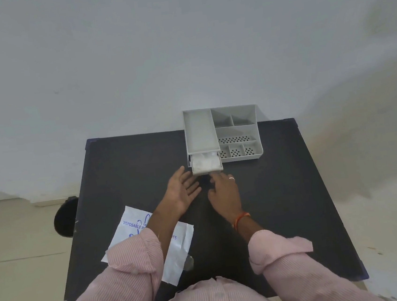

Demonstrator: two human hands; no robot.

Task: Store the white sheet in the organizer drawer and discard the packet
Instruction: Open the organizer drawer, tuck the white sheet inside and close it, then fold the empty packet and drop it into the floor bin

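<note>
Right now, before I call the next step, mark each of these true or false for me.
1. The drawer of the organizer is pulled out. True.
2. The white sheet lies in the drawer. True.
3. The packet is held in the left hand. False: it lies on the table under the left forearm, and that hand is open and empty.
4. The right hand is at the drawer front. True.
5. The organizer's perforated compartments are full of pens. False: they look empty.
</note>
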